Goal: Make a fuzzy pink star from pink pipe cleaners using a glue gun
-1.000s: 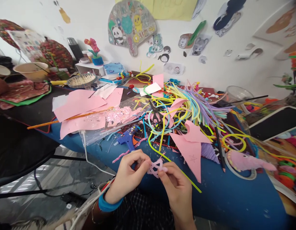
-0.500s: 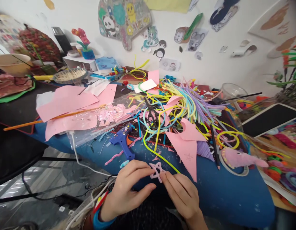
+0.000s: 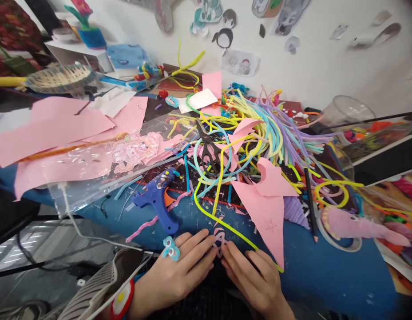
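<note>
Between both hands is a small lilac pipe-cleaner star (image 3: 219, 239), partly covered by fingers. My left hand (image 3: 182, 269) pinches its left side with fingers pressed together. On the right side, the fingertips of my right hand (image 3: 254, 275) close on it. A light-blue fuzzy piece with googly eyes (image 3: 171, 249) sits at my left knuckles; I cannot tell whether it is worn. Just beyond that hand lies a blue glue gun (image 3: 156, 202). A yellow-green pipe cleaner (image 3: 222, 222) runs past the star. Pink paper with a drawn star (image 3: 269, 218) lies beyond my right hand.
Black scissors (image 3: 208, 149) lie among tangled pipe cleaners, with a pastel bundle (image 3: 275, 124) behind. A black pencil (image 3: 310, 204), a tape roll (image 3: 339, 235) and a pink fuzzy figure (image 3: 355, 226) are at right. Pink sheets (image 3: 59, 124) and a white cable (image 3: 89, 235) lie left.
My left hand has turned, bringing its back up and its fingers together around the star's left side. The star now shows less between the fingers. The view has moved closer to the table.
</note>
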Demonstrator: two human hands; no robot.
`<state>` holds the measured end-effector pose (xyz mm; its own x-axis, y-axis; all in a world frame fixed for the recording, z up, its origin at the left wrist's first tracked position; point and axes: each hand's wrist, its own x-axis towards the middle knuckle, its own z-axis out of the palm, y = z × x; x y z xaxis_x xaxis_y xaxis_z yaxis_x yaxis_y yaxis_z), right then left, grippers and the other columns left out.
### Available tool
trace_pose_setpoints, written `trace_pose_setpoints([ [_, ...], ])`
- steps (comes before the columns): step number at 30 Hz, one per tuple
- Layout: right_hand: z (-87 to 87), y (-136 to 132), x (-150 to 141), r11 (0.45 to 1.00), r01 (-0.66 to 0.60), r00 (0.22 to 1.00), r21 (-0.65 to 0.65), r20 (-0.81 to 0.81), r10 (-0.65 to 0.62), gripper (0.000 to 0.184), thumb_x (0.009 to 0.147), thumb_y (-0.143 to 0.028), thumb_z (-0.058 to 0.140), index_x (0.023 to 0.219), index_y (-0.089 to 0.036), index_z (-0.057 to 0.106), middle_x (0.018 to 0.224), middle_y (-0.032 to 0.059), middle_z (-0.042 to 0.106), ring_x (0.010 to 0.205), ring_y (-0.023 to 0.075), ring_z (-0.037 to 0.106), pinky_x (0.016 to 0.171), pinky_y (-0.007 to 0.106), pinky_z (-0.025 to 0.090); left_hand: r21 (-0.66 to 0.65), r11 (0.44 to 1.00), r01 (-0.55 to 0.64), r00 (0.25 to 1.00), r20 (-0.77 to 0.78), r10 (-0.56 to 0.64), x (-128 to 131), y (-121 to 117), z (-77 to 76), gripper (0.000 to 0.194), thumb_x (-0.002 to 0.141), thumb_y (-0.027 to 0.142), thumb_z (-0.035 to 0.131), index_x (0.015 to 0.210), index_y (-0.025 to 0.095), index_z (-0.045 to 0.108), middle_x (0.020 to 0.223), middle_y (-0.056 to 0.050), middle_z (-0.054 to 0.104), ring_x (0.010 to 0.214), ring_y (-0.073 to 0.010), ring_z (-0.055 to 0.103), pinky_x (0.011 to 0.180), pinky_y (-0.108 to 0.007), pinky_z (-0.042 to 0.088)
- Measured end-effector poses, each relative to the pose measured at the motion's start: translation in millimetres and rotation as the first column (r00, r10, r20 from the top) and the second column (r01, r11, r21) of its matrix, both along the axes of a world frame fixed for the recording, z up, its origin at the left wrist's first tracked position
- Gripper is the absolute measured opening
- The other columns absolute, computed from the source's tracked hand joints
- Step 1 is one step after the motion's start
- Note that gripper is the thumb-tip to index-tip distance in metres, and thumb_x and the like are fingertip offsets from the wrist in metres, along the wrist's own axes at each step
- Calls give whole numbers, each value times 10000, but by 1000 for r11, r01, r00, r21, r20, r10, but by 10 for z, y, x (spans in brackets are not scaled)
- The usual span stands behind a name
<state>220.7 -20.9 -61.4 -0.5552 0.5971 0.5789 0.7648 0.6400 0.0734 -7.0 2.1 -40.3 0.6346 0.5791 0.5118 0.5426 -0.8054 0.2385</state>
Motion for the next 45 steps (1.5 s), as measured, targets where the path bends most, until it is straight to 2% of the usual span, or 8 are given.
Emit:
trace_pose_setpoints([
  [4,-5,12,-87,987,78,967,-143,-231,-110,240,842,-152,695,1055,-261,716,944,12,772,794,183,588,761,329,501,3,1000,10,999,-37,-10,0,24,35,220,952,120,489,1058,102,682,1094,-103,732,1091,-257,641,891,-372,477],
  [7,3,27,-151,974,106,937,-200,-309,-165,122,851,-155,686,933,-239,720,945,43,745,827,192,597,758,339,494,-36,999,21,998,-64,-23,15,58,100,303,994,111,376,1076,102,667,1077,-93,732,1070,-245,639,896,-377,444],
  [10,13,37,-175,963,116,930,-244,-313,-191,113,859,-156,679,952,-216,706,1009,74,701,885,202,600,793,351,487,-92,996,14,997,-70,-21,45,107,149,347,1009,112,310,1104,91,643,1032,-90,726,1028,-236,637,885,-383,434],
  [14,34,48,-173,948,106,943,-299,-272,-191,225,886,-161,642,1096,-230,683,1131,91,652,935,210,594,838,371,473,-160,987,18,996,-87,-32,74,158,151,293,1002,131,354,1105,98,626,1025,-95,703,1026,-233,615,886,-383,448],
  [29,130,92,-223,888,140,927,-437,-257,-272,152,932,-235,560,1024,-225,681,1194,83,648,971,242,546,836,387,454,-298,954,22,981,-177,-78,63,160,105,295,978,120,429,1243,106,557,1147,-89,646,1136,-240,551,956,-387,434],
  [33,144,97,-223,886,125,930,-446,-258,-261,185,938,-213,550,1088,-214,657,1205,80,641,961,238,533,839,386,444,-287,957,35,976,-197,-95,53,177,147,305,981,122,407,1247,88,552,1150,-89,641,1147,-243,541,962,-386,421],
  [40,177,89,-193,880,116,950,-461,-208,-234,218,937,-249,560,1136,-211,642,1245,82,628,990,252,533,845,391,438,-173,984,49,952,-290,-98,42,223,296,330,972,98,356,1211,101,584,1118,-93,654,1112,-251,563,913,-389,412],
  [45,165,79,-236,896,141,950,-421,-197,-242,208,934,-241,564,1118,-198,651,1227,93,646,925,242,548,814,380,448,-103,994,19,947,-316,-51,61,224,291,424,1004,106,231,1184,117,614,1087,-82,676,1094,-214,544,886,-365,393],
])
